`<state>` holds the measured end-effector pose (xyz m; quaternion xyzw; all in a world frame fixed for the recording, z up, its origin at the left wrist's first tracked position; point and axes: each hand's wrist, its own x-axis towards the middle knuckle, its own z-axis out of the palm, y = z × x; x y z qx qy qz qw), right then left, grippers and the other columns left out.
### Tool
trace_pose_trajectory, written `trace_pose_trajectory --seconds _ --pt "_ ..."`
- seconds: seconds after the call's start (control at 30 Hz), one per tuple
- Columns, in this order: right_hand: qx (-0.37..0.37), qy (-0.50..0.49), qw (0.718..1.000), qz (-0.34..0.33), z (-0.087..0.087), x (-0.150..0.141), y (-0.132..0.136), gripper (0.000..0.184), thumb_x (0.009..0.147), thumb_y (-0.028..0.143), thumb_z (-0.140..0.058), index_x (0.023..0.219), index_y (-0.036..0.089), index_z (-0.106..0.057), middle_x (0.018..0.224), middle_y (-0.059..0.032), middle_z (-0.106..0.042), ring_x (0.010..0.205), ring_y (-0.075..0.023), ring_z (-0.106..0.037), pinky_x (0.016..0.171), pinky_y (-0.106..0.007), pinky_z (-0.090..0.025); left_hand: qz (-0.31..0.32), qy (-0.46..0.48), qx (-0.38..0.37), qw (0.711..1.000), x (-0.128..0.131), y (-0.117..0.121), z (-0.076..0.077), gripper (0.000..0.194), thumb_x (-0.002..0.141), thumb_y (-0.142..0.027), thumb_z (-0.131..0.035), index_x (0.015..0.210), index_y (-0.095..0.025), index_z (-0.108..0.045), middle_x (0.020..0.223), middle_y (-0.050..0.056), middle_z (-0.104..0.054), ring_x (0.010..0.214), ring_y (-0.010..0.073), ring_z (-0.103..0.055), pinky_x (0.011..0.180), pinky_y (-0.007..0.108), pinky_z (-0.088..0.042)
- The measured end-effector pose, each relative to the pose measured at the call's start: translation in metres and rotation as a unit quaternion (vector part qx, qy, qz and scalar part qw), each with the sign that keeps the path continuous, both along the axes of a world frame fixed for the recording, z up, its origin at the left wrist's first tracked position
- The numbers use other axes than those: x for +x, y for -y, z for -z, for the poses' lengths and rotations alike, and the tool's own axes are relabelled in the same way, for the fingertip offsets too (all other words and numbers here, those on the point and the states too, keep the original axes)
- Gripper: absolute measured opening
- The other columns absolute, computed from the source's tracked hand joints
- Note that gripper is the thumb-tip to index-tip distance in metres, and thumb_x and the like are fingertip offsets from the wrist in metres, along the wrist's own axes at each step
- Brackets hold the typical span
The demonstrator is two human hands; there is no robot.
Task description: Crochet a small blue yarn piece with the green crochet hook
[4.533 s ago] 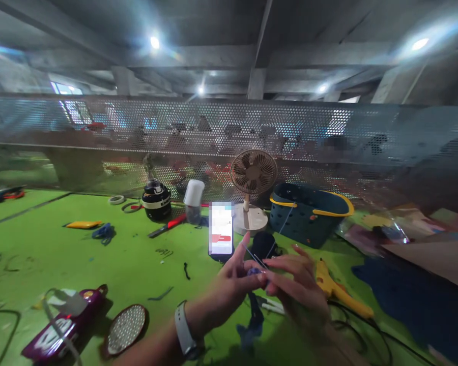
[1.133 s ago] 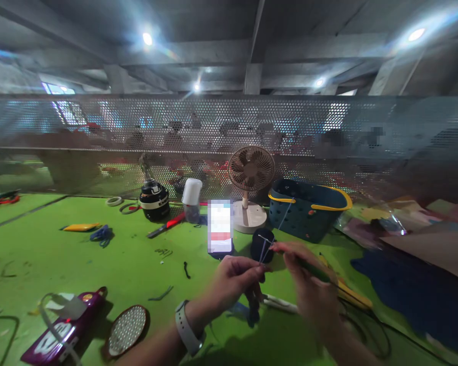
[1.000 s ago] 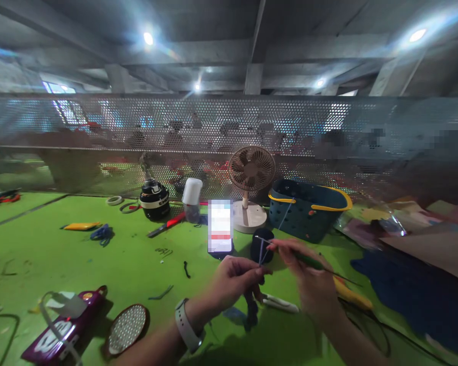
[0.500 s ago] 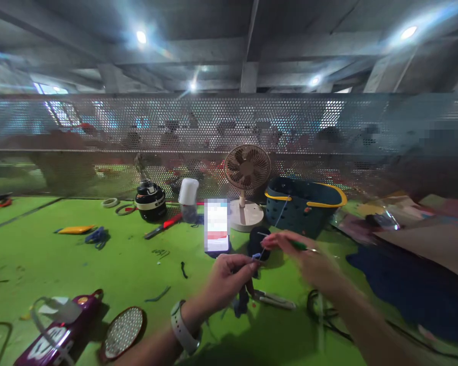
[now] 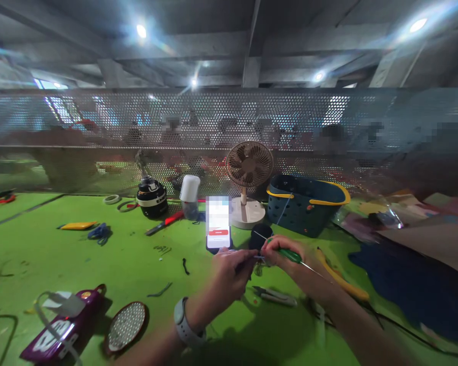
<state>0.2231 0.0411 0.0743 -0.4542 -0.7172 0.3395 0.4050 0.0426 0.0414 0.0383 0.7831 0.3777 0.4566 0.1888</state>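
The fingers of the left hand (image 5: 231, 274) are pinched together on a small bit of pale blue yarn (image 5: 258, 257), which shows between the two hands, above the green desk (image 5: 198, 284); its details are too small to make out. The fingers of the right hand (image 5: 294, 262) grip a slim hook with a green handle and a thin metal shaft (image 5: 290, 254); its tip points up and to the left, over a dark, rounded object (image 5: 260, 235) lying just beyond the fingertips. A pale watch (image 5: 185, 325) circles the left wrist.

Below the hands lies a pair of white-handled snips (image 5: 277, 296). A yellow glue gun (image 5: 341, 279) rests partly behind the right forearm, with dark blue cloth (image 5: 412, 300) farther right.

Just past the left hand, a phone with a bright screen (image 5: 219, 223) stands propped up. Behind it is a round brown fan on a white base (image 5: 249, 165), and to its right a dark teal plastic basket with yellow handles (image 5: 305, 213). A thin blue strand (image 5: 284, 209) runs from the basket down toward the right hand.

To the left stand a white-capped bottle (image 5: 190, 190) and a black jug with a cream band (image 5: 152, 201). A perforated metal screen (image 5: 198, 117) closes off the back.
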Motion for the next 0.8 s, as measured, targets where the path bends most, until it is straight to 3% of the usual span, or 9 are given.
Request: trace_pose_trajectory --seconds 0.17,0.37,0.63,0.8 --pt "-0.037 0.018 0.998 0.057 -0.003 0.0044 -0.0014 0.044 0.085 0.064 -0.053 0.076 0.022 -0.063 0.079 -0.0014 -0.062 0.081 -0.0208 -0.056 0.076 -0.033 -0.041 -0.016 0.003 0.022 1.0 -0.0017 0.0025 -0.0061 0.026 0.092 -0.021 -0.051 0.096 -0.014 -0.076 0.054 0.003 -0.066 0.046 0.0123 -0.053 0.049 0.024 -0.036" --pt "-0.056 0.014 0.998 0.01 -0.006 0.0011 0.0017 0.034 0.08 0.055 -0.065 0.074 0.022 -0.064 0.081 -0.0019 -0.065 0.08 -0.0205 -0.058 0.076 -0.033 -0.044 -0.03 -0.016 0.038 0.999 -0.002 0.0029 -0.0075 0.024 0.089 -0.017 -0.052 0.09 -0.014 -0.076 0.055 0.003 -0.067 0.048 0.0132 -0.056 0.05 0.025 -0.036" --pt "-0.091 0.021 0.996 0.005 -0.003 0.001 -0.0008 0.033 0.082 0.055 -0.063 0.078 0.022 -0.066 0.078 -0.0006 -0.064 0.079 -0.0194 -0.058 0.076 -0.032 -0.044 -0.024 -0.006 0.017 1.0 -0.0029 0.0022 -0.0056 0.024 0.09 -0.016 -0.051 0.092 -0.014 -0.075 0.055 0.002 -0.067 0.049 0.0135 -0.058 0.052 0.026 -0.037" --pt "-0.059 0.001 0.998 0.015 0.0017 0.0007 -0.0034 0.035 0.082 0.056 -0.063 0.076 0.021 -0.065 0.079 -0.0009 -0.064 0.08 -0.0194 -0.057 0.075 -0.031 -0.044 -0.04 -0.02 0.033 0.998 -0.0044 0.0037 -0.0087 0.024 0.089 -0.017 -0.052 0.092 -0.014 -0.076 0.059 0.005 -0.07 0.052 0.0148 -0.059 0.052 0.026 -0.037"
